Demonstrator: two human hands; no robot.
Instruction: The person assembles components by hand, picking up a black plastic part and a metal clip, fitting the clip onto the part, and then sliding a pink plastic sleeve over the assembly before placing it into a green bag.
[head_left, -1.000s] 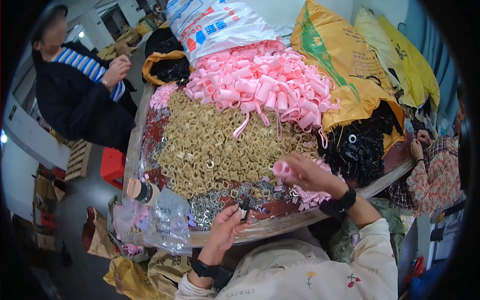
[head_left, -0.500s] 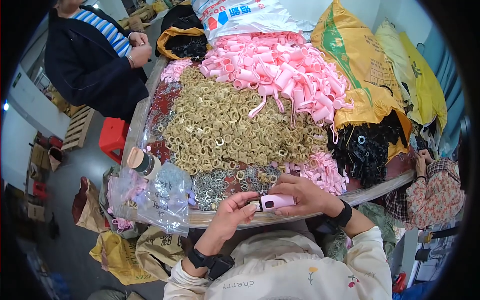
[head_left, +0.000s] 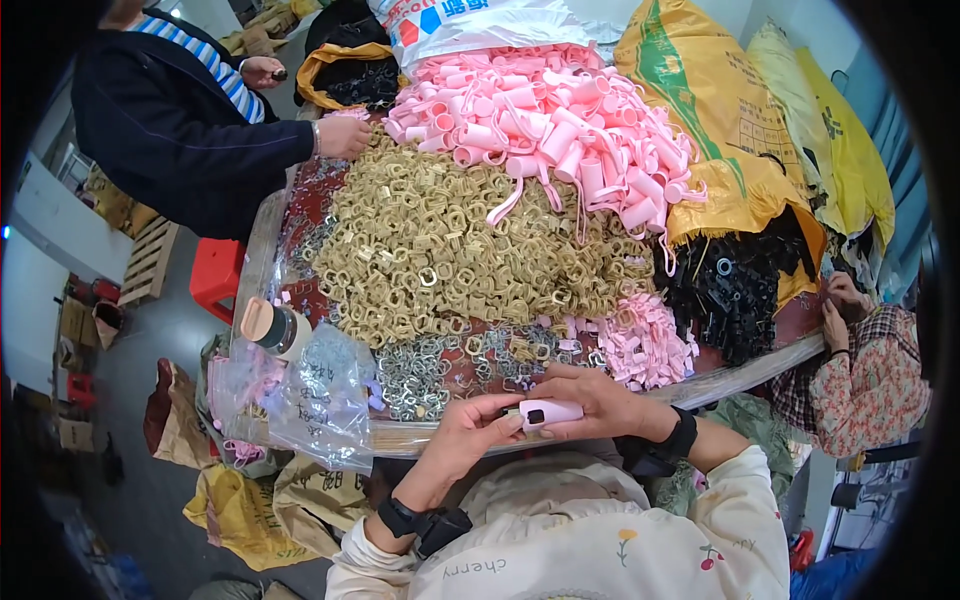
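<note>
Just past the table's near edge, my right hand (head_left: 615, 406) is closed around a light pink plastic tube-shaped piece (head_left: 562, 411) with a dark square opening on its side. My left hand (head_left: 472, 430) meets the left end of that piece. Its thumb and fingertips pinch a small part there, mostly hidden, which I cannot make out. Right beyond my hands lie loose grey metal rings (head_left: 415, 380) and a heap of small pink pieces (head_left: 645, 345). A broad pile of tan squarish rings (head_left: 440, 240) spreads behind them.
Pink strapped tubes (head_left: 560, 130) are heaped at the back. Black parts (head_left: 725, 300) spill from a yellow sack (head_left: 700, 110) at right. A bottle (head_left: 278, 328) and a clear bag (head_left: 325, 400) stand left. Co-workers' hands (head_left: 343, 137) are at the left and right table edges.
The pink piece and my hands have shifted slightly left, with my left fingertips now against its end. The left co-worker's hands have parted, one reaching to the tan pile's edge.
</note>
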